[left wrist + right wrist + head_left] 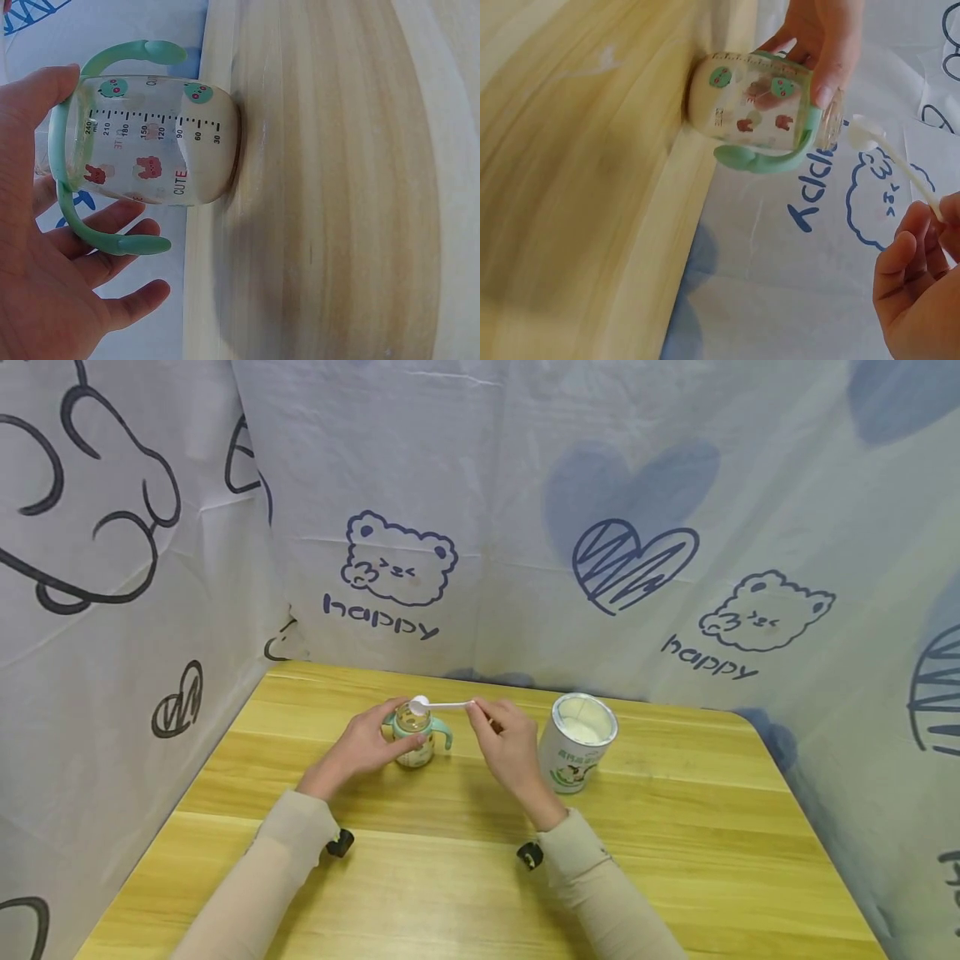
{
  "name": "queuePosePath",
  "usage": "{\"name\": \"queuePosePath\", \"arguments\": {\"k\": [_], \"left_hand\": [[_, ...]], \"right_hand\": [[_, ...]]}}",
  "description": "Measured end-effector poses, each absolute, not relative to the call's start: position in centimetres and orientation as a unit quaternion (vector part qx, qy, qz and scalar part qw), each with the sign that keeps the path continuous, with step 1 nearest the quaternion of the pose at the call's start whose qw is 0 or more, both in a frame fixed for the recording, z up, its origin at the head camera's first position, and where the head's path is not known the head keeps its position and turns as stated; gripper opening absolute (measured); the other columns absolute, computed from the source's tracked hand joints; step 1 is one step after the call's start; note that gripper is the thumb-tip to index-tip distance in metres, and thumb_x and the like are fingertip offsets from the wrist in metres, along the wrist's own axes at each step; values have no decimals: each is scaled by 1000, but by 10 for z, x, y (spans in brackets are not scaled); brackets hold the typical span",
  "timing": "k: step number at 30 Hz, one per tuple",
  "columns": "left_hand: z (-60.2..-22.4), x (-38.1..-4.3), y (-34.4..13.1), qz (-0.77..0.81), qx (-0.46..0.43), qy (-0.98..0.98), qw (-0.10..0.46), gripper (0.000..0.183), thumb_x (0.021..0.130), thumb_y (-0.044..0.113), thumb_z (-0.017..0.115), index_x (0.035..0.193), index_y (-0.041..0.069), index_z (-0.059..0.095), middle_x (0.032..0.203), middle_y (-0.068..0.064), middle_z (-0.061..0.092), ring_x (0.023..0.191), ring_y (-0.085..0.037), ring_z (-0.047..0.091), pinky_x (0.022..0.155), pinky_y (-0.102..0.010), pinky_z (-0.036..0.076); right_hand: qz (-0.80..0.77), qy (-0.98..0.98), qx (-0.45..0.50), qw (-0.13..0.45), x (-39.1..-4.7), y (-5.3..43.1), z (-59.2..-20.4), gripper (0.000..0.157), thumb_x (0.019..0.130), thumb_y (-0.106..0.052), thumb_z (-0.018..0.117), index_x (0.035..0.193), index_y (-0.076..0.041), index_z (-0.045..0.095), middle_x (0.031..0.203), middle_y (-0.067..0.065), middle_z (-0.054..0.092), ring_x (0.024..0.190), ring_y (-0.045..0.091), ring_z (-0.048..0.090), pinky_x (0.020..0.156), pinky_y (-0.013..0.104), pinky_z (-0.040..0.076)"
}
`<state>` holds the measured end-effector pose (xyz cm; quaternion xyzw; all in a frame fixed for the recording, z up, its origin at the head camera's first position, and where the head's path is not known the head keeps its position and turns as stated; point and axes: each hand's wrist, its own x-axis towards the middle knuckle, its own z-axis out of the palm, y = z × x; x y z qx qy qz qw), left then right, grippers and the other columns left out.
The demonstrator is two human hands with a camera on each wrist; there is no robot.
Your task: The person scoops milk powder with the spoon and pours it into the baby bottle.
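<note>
Gripped in left hand (367,739), thumb and fingers bent round the collar: bottle (154,142), standing upright near far edge of tabletop (450,885), left of centre, long axis vertical, mouth up. Pinched by its handle in right hand (510,739): scoop (438,704), bowl pointing left above the mouth, long axis rising rightward. Best centred, then tipped slowly, bottle braced. Placed farther right, near far edge: open can (573,760), pale contents.

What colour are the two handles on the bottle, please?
Both handles are mint green, which shows best in the left wrist view.
</note>
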<state>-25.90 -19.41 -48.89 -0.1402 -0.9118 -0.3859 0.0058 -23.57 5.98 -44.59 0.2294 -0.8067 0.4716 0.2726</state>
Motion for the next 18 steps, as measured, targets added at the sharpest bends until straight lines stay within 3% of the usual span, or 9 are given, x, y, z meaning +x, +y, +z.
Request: {"name": "queuePosePath", "arguments": {"k": [8,10,15,18], "left_hand": [[-488,-258,-193,-384,-137,-913,3,83,96,56,72,160,11,43,158,-25,51,146,-49,47,118,-68,40],[-487,-258,-193,-384,-136,-913,-1,83,95,56,73,160,12,44,157,-25,51,146,-49,47,118,-68,40],[-486,-260,-194,-380,-135,-915,-8,84,93,56,75,159,13,45,157,-24,52,145,-48,48,118,-67,40],[-483,-261,-194,-373,-140,-917,-7,84,93,55,75,158,11,46,157,-25,51,145,-48,49,118,-67,40]], "right_hand": [[542,-803,156,194,-233,60,-445,23,104,-24,70,113,-8,83,78,8,68,54,7,56,48,23,47],[548,-803,140,185,-232,60,-443,23,104,-26,70,114,-10,83,77,8,70,53,8,58,58,24,52],[564,-799,116,175,-232,63,-438,24,102,-27,72,115,-11,83,83,10,73,55,7,60,64,25,56],[579,-791,108,167,-232,65,-434,25,102,-25,71,116,-7,82,91,15,73,57,6,59,56,23,55]]}}
